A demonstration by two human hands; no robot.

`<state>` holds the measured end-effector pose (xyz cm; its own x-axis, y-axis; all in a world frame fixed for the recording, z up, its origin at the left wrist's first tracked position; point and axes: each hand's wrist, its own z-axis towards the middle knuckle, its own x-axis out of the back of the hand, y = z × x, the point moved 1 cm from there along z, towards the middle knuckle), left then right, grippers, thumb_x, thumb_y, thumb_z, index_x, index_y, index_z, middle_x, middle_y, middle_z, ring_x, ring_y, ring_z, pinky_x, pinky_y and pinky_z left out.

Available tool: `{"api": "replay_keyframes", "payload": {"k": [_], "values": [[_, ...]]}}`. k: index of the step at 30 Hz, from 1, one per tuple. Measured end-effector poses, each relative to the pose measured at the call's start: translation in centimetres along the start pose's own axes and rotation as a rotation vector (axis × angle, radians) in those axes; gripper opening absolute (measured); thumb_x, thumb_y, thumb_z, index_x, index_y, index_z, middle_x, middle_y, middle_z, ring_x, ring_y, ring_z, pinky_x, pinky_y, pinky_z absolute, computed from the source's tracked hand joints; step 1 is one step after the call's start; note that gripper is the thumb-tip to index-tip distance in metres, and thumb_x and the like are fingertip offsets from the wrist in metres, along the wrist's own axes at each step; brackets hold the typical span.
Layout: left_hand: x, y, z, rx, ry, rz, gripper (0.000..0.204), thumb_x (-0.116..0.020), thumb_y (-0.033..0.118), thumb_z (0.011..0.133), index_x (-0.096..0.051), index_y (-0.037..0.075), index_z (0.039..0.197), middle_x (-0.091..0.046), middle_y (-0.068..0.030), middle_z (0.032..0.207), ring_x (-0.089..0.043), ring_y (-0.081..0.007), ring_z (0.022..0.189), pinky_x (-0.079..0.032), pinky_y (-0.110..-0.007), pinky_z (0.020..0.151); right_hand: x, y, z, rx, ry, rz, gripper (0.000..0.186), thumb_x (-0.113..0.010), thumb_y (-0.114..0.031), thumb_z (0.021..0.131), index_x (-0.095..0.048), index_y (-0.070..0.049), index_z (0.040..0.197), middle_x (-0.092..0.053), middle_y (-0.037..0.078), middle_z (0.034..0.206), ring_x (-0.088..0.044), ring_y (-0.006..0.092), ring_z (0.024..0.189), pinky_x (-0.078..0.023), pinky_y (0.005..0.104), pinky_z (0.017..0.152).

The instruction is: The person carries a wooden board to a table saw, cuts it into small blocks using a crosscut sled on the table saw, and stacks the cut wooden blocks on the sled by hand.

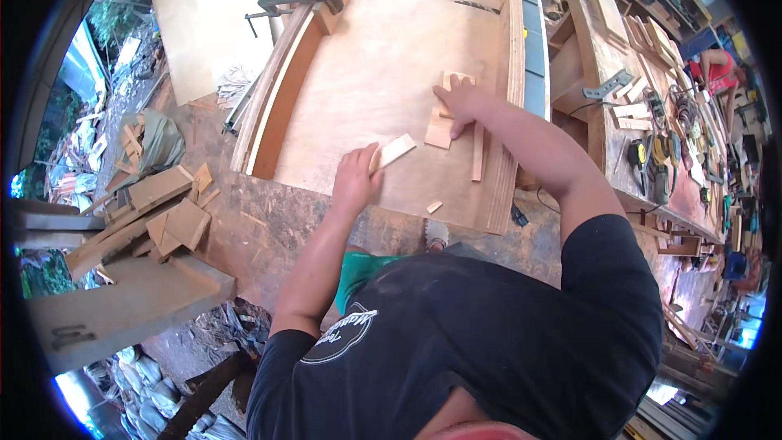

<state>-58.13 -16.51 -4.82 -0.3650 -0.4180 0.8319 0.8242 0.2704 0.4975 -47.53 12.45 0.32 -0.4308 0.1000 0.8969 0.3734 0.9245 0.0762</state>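
Note:
On a pale plywood panel [342, 81] with raised edge strips, my left hand [358, 169] is closed on the end of a short pale wooden block [397, 147]. My right hand [459, 102] grips a small flat board [437, 134] at the panel's right side, fingers curled over its upper part and thumb lower down, partly hiding it. Just beside that hand lies a narrow wooden strip [477, 165]. A small wood offcut [434, 207] lies near the panel's front edge.
A C-clamp [297, 0] sits on the left edge strip. Offcuts [175, 220] are heaped at left by a concrete block [122, 310]. To the right stands a workbench [603, 155] crowded with wood, cords and tools. Another person [717, 73] in red is at far right.

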Motion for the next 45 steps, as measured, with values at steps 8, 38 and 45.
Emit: {"api": "replay_keyframes", "payload": {"k": [8,38,45], "values": [[3.3,-6.3,0.3,0.182,-0.094,-0.467,0.053,-0.076,0.012,0.072,-0.061,0.005,0.123,-0.059,-0.0134,0.104,-0.063,-0.0248,0.089,-0.053,-0.035,0.079,-2.2,-6.7,-3.5,-0.142,0.05,0.236,0.097,-0.092,-0.035,0.057,-0.044,-0.013,0.139,-0.037,0.026,0.144,-0.039,0.0454,0.132,-0.042,0.0486,0.107],[7.7,-15.9,-1.4,0.695,-0.733,-1.9,0.045,-0.029,0.029,0.102,-0.051,0.001,0.13,-0.065,-0.0085,0.095,-0.061,-0.0164,0.08,-0.052,-0.031,0.07,-1.6,-25.1,-2.2,-0.727,0.411,0.735,0.101,-0.089,-0.031,0.064,-0.033,-0.008,0.146,-0.057,0.022,0.129,-0.056,0.0369,0.117,-0.049,0.0439,0.094],[8.1,-15.7,-2.3,0.657,-0.617,-1.803,0.031,-0.052,0.021,0.099,-0.05,0.005,0.126,-0.062,-0.009,0.1,-0.06,-0.0167,0.082,-0.051,-0.032,0.072,-2.5,-20.2,-2.2,-0.764,0.44,0.982,0.049,-0.086,-0.034,0.068,-0.066,-0.002,0.099,-0.07,0.022,0.098,-0.067,0.0357,0.096,-0.052,0.0424,0.085]]}}
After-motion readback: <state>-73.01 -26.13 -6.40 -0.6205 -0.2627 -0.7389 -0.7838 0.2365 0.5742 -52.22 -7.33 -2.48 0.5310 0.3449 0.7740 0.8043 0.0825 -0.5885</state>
